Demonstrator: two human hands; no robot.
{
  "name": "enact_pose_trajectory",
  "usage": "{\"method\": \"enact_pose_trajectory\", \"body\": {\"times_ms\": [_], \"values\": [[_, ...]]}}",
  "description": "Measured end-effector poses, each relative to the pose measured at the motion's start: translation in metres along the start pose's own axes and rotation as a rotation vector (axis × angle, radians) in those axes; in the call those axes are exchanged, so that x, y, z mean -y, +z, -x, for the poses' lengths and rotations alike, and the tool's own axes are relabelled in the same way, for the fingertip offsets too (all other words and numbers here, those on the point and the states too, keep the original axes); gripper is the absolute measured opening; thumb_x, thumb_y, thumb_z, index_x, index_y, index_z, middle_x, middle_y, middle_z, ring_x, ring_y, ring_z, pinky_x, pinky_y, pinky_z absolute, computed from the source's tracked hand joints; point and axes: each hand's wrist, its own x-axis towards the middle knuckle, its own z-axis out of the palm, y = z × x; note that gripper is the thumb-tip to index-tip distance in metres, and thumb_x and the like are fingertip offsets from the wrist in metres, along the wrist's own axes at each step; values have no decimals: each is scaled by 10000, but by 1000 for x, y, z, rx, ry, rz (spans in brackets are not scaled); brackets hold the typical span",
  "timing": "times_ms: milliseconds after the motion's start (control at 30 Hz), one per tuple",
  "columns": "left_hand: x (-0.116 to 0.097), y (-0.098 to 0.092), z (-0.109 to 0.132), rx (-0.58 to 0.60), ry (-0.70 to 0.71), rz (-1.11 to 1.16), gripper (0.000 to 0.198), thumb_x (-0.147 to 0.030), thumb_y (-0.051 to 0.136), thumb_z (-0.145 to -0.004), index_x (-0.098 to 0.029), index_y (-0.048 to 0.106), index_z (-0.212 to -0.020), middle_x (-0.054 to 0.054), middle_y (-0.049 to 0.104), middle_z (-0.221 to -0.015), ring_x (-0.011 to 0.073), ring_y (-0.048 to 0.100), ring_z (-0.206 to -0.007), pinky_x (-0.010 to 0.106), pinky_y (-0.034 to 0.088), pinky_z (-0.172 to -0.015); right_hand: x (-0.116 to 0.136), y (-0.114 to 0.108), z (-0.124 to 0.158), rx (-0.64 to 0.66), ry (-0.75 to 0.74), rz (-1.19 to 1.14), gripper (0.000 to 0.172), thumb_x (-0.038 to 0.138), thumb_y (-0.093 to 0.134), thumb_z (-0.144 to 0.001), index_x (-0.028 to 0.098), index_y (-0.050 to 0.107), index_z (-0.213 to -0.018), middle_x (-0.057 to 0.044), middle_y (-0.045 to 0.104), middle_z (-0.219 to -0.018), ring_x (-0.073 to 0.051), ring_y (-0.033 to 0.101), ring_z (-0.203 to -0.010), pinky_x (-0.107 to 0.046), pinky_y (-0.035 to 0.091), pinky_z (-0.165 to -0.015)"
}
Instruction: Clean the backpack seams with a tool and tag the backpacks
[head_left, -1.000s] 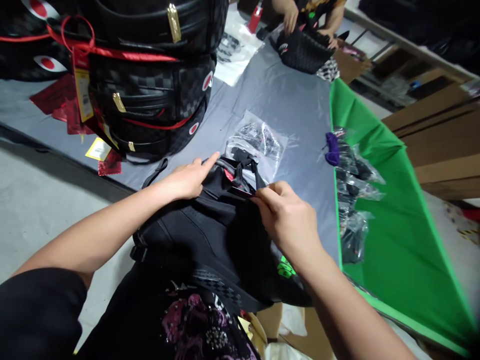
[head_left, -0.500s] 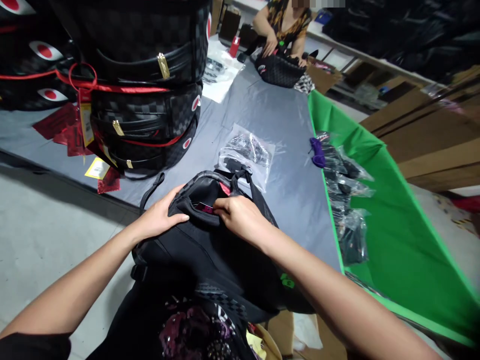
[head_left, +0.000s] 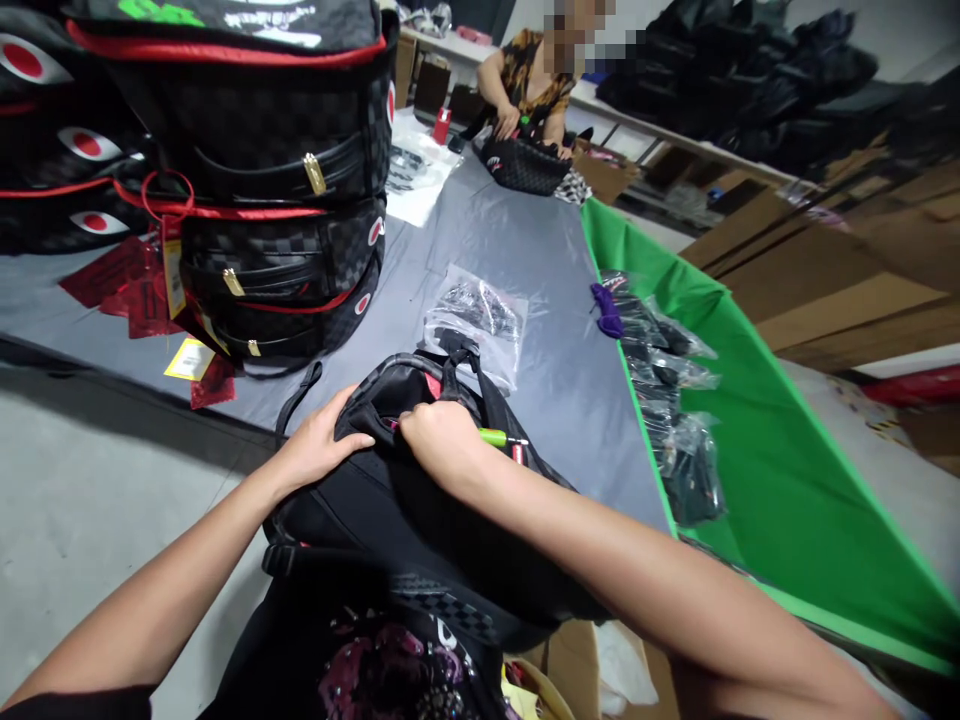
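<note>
A black backpack [head_left: 405,510] rests against my body at the near edge of the grey table [head_left: 540,260]. My left hand [head_left: 319,450] grips the black fabric at the edge of its top opening, fingers curled. My right hand [head_left: 442,445] is closed at the same opening, fingers tucked into the fabric, and a small green and red tool [head_left: 499,438] sticks out beside it. Red lining shows inside the opening. The backpack's carry handle [head_left: 457,350] points away from me.
A stack of black checkered backpacks [head_left: 277,200] with red trim and hang tags stands at the left. Clear plastic bags [head_left: 480,315] of dark parts lie ahead, more along a green cloth [head_left: 757,430] at right. Another person's hands [head_left: 517,122] work on a black bag at the far end.
My left hand went from pointing flat on the backpack to gripping its opening. My right hand slid left into the opening. The view tilted up, showing more of the far table.
</note>
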Motion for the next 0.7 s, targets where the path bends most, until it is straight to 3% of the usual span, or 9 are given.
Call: {"method": "enact_pose_trajectory", "body": {"times_ms": [133,267,433,500,600,700], "values": [[2,0,1,-1,5,-49,750,-465,657,-828,-179,371,-1459,113,506,-1466,271,482,-1354,425,372,-1155,4,10,-8,-179,-9,-125,270,163,439,-940,155,656,-1101,-131,743,-967,-239,712,-889,-278,486,-700],[3,0,1,-9,-26,-85,776,-495,658,-813,-166,375,-1457,123,519,-1453,284,497,-1339,434,387,-1141,5,16,-22,-259,-75,-193,269,155,429,-938,172,667,-1064,-111,745,-975,-229,708,-887,-277,460,-683],[-4,-3,3,-20,-38,-124,715,-510,639,-820,-201,424,-1428,91,554,-1421,280,516,-1317,410,412,-1117,-14,7,7,-248,-276,-45,289,126,408,-948,161,646,-1108,-117,731,-994,-220,708,-888,-273,461,-664],[-7,-2,4,-14,-50,-125,717,-504,645,-816,-202,423,-1427,88,563,-1409,274,530,-1300,412,402,-1121,-23,5,26,-162,-218,52,284,80,420,-925,138,664,-1058,-137,735,-954,-235,716,-870,-284,479,-670],[-9,1,4,-2,-81,-69,748,-502,670,-792,-186,422,-1423,97,546,-1426,276,509,-1320,422,364,-1147,-30,7,54,7,1,123,279,0,459,-860,105,697,-961,-166,744,-893,-266,726,-856,-307,507,-679],[-14,5,3,77,-123,28,741,-527,688,-765,-154,484,-1372,112,576,-1391,289,534,-1291,422,386,-1128,-32,9,87,22,195,88,274,-9,470,-850,88,702,-960,-189,741,-913,-267,731,-868,-296,514,-676]]}}
